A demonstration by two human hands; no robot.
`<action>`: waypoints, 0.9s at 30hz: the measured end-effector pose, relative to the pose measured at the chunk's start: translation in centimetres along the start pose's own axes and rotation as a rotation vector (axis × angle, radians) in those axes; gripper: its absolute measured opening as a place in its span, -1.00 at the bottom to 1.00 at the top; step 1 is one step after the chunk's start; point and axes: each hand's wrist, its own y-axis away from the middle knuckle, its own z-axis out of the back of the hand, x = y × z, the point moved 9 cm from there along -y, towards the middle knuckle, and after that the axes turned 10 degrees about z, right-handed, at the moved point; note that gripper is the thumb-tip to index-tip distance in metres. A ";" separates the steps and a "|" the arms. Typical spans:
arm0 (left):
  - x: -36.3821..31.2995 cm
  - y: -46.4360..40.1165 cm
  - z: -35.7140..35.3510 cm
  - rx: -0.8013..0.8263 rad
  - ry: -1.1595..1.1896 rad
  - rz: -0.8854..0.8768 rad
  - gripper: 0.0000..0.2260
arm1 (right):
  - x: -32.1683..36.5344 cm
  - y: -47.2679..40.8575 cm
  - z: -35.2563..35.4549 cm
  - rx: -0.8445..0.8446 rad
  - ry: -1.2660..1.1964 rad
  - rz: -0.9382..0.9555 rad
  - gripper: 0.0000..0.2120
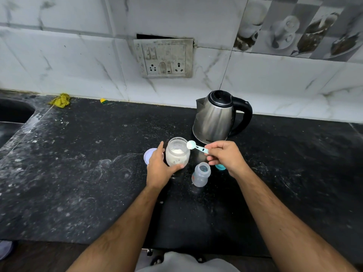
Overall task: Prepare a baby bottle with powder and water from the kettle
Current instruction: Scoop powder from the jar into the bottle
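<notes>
Black counter (78,173) — clear jar (177,152) part-full white powder, bottle (200,174) uncapped.

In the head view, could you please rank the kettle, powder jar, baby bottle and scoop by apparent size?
1. kettle
2. powder jar
3. baby bottle, though close to the jar
4. scoop

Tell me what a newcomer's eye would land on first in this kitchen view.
First, the right hand pinching a scoop heaped with white powder, just above the rim of the open powder jar, which the left hand grips at mid-counter. Next, the steel kettle standing behind them near the wall. Then the uncapped baby bottle upright in front of the jar, to its right.
</notes>
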 end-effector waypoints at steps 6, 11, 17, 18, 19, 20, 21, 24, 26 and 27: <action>1.9 4.4 0.0 -0.079 0.051 -0.104 -0.56 | -1.4 2.7 2.5 -0.038 -0.026 -0.008 -0.76; 0.0 5.4 -3.8 0.081 0.037 -0.156 -0.54 | -2.8 4.0 3.8 -0.057 0.008 -0.007 -0.75; -1.7 5.2 -6.7 0.190 -0.006 -0.148 -0.35 | -3.7 4.5 4.2 -0.074 0.107 0.011 -0.69; -1.9 5.1 -7.0 0.204 -0.009 -0.150 -0.34 | -3.8 4.6 4.2 -0.074 0.129 0.015 -0.69; -2.0 5.1 -7.3 0.215 -0.010 -0.153 -0.33 | -3.8 4.7 4.2 -0.075 0.148 0.019 -0.68; -2.2 5.1 -7.5 0.221 -0.010 -0.155 -0.33 | -3.8 4.7 4.2 -0.077 0.163 0.024 -0.68; -2.3 5.1 -7.7 0.224 -0.009 -0.156 -0.34 | -3.7 4.8 4.2 -0.081 0.178 0.032 -0.68; -2.5 5.0 -7.8 0.220 0.004 -0.149 -0.43 | -3.4 5.1 4.2 -0.101 0.229 0.074 -0.67; -2.6 5.0 -7.9 0.219 0.014 -0.148 -0.49 | -3.1 5.3 4.3 -0.122 0.272 0.104 -0.70; -2.7 5.0 -7.9 0.220 0.017 -0.149 -0.50 | -3.0 5.5 4.4 -0.131 0.306 0.123 -0.73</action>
